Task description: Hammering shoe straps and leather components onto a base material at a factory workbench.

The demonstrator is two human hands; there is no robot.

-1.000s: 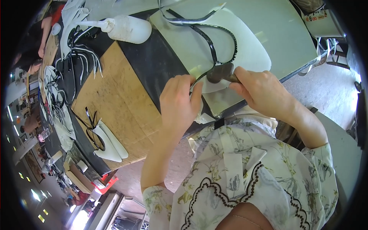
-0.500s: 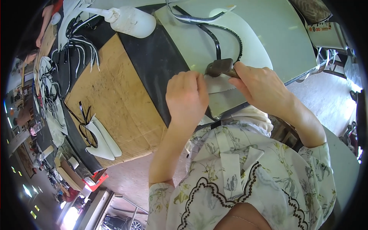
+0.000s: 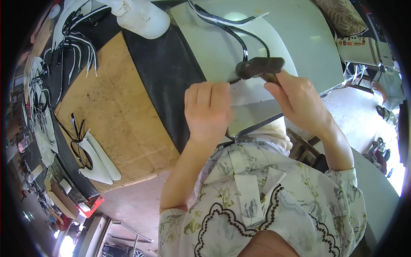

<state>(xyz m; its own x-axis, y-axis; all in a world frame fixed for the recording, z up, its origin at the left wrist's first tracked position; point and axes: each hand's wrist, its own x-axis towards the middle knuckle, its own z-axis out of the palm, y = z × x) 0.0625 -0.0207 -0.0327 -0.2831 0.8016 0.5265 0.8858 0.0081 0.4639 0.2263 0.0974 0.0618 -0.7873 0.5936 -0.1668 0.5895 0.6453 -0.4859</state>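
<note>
My right hand [image 3: 301,96] grips the short handle of a hammer [image 3: 262,67]. Its dark metal head hovers over a white curved sheet piece [image 3: 253,92] and hides part of it. My left hand [image 3: 207,112] is closed in a fist at that piece's left edge, beside a dark strip end; whatever the fingers pinch is hidden. Black glossy straps [image 3: 239,39], one with a beaded edge, loop away from the hammer over the white piece. Beneath lies a pale green work surface [image 3: 312,53].
A white squeeze bottle [image 3: 147,21] stands at the far left of the work. Stained cardboard [image 3: 115,107] covers the left side, bearing white pieces with black straps [image 3: 99,159]. Bundles of black and white straps [image 3: 81,51] lie beyond. A patterned cushion [image 3: 342,17] sits far right.
The hammer has risen off the work and turned, its head now higher and further right. My left hand stays closed at nearly the same spot. The whole view has shifted slightly.
</note>
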